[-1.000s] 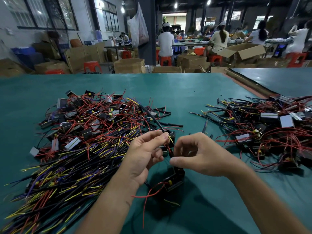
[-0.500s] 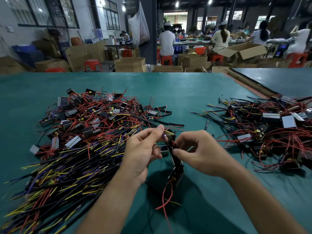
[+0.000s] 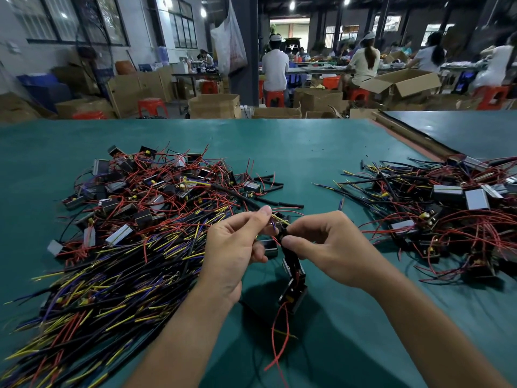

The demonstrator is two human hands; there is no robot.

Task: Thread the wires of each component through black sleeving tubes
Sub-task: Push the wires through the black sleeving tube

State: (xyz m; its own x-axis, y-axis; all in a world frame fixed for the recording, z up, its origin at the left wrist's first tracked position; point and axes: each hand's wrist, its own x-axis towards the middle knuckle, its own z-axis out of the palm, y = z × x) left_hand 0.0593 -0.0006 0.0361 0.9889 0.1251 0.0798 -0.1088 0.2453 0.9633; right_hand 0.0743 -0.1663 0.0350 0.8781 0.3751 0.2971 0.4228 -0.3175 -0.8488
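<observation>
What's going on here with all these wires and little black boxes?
A person at a green table is sleeving wires by hand. The left hand pinches the yellow and purple wire ends of one black component, which hangs below the hands with red wires trailing. The right hand pinches a black sleeving tube at those ends. A left heap and a right heap of wired components lie alongside.
</observation>
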